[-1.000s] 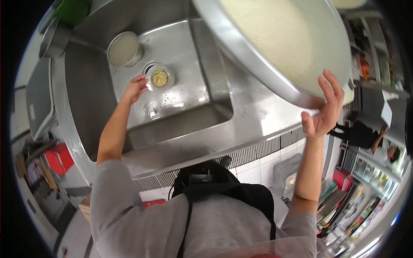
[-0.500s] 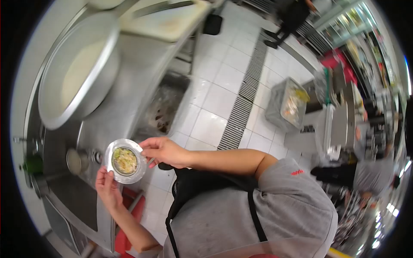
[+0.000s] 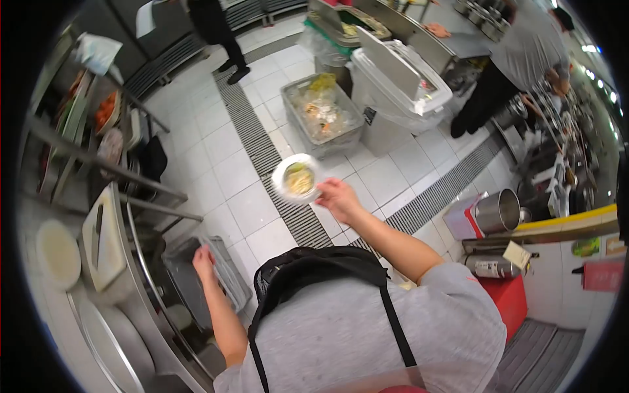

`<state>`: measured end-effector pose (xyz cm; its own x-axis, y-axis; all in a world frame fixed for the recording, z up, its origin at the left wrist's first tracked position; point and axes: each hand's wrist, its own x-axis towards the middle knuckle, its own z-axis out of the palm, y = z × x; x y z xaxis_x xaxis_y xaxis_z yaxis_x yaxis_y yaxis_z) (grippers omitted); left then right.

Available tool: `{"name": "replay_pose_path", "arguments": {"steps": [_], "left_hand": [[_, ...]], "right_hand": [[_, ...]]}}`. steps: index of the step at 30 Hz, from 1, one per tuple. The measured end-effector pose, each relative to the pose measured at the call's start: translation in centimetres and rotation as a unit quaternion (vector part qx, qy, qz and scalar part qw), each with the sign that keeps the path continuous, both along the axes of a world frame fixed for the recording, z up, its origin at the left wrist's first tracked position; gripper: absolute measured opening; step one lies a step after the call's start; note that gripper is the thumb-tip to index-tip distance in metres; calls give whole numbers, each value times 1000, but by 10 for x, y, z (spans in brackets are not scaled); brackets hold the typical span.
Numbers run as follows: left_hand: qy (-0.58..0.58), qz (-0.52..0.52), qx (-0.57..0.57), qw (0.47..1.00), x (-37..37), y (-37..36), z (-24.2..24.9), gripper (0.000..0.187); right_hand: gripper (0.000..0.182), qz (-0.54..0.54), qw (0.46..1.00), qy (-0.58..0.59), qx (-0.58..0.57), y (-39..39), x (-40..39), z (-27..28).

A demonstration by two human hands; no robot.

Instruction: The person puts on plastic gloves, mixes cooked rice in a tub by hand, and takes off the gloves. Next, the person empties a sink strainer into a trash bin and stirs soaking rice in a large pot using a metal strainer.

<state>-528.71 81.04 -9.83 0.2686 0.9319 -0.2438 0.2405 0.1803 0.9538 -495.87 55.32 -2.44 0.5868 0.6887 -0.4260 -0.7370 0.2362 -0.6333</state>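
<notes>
A round dish (image 3: 299, 178) with a wide pale rim holds a yellowish-green shredded food in its middle. My right hand (image 3: 339, 200) grips the dish by its right edge, thumb and fingers closed on the rim, and holds it up in front of me over the floor. Nothing shows in my left hand (image 3: 204, 261), whose loosely bent fingers are apart from the dish. Below that hand, a grey bin (image 3: 229, 278) with a plastic liner stands beside the counter.
A grey tub (image 3: 293, 105) of food scraps stands ahead, beside a white lidded bin (image 3: 373, 92). A cutting board (image 3: 113, 255) with a knife lies on the left counter. One person (image 3: 524, 59) works at right; another (image 3: 213, 26) stands ahead. Drain grates (image 3: 252, 124) cross the floor.
My body has turned right, away from the sink counter. My left hand has let go of the dish. My right hand has carried it out over the floor, towards the bins.
</notes>
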Motion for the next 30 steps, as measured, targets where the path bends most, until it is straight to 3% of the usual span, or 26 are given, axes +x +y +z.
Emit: {"name": "replay_pose_path", "arguments": {"steps": [1,2,3,4,5,6,11,14,16,17,18,20,22,24,26,28,30], "left_hand": [[72,-30,13,997,-23,1,-41,21],[199,-58,-53,977,-57,5,-98,27],[235,-36,-156,959,-81,-16,-119,27],[212,-16,-262,941,-146,-26,-211,26],[335,-79,-253,904,-176,-55,-205,26],[384,-111,-255,880,-190,-76,-197,25],[433,-142,-259,852,-189,-80,-179,25],[387,-52,-243,888,-151,-17,-176,25],[284,47,-192,938,-97,40,-159,24],[255,-5,-73,964,-56,60,-112,21],[124,20,-91,988,-16,75,-82,17],[106,73,3,992,60,84,-32,13],[92,64,50,992,112,71,9,11],[108,64,109,986,123,57,-15,13],[140,36,129,981,132,18,-27,13],[229,-22,92,969,141,-45,-20,15],[317,-86,16,944,115,-98,-51,15]], "right_hand": [[14,-58,998,4,-5,-20,24,-8],[15,-112,994,8,-11,-40,46,-15],[15,-168,986,-5,-15,-60,65,-21],[14,-218,976,-19,-19,-79,81,-27],[14,-259,965,-37,-20,-97,98,-36],[14,-300,952,-53,-24,-115,111,-42],[9,-454,887,-65,-46,-164,182,-7],[10,-494,864,-95,-12,-183,262,14],[7,-532,832,-154,-28,-171,314,54],[7,-545,813,-192,-67,-163,343,73],[7,-555,792,-230,-106,-156,372,89],[7,-546,694,-404,-238,-143,430,112],[5,-515,408,-623,-425,-131,480,128],[7,-504,401,-663,-381,-116,521,135],[10,-393,230,-777,-434,-109,558,129],[10,-334,229,-791,-459,-101,590,105],[10,-72,232,-803,-544,-103,626,47]]}}
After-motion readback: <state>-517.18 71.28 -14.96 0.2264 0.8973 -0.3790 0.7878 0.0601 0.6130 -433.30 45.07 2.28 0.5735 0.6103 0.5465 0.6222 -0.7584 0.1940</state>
